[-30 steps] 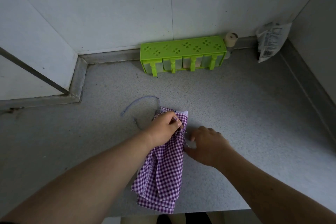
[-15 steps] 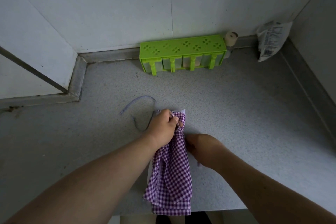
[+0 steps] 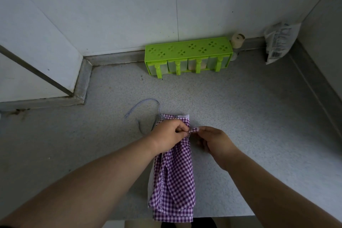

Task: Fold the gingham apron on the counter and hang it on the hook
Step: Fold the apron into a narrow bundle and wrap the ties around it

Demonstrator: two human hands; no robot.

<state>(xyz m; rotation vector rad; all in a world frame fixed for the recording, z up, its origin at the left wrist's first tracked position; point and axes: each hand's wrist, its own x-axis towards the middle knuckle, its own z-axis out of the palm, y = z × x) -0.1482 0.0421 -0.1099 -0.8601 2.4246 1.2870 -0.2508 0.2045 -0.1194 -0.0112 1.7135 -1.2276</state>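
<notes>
Counter (image 3: 240, 116) unchanged; right hand (image 3: 214, 139) now pinches apron (image 3: 175, 172) strap beside gripping left hand (image 3: 169, 135).

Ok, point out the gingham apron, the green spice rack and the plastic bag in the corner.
gingham apron (image 3: 175, 177): head view, on the folded checked cloth.
green spice rack (image 3: 187, 50): head view, on its perforated top.
plastic bag (image 3: 278, 42): head view, on its printed front.

Single head-worn wide-angle view, looking steeply down and forward, close over the tabletop (image 3: 240, 116), walls filling the upper frame.
</notes>
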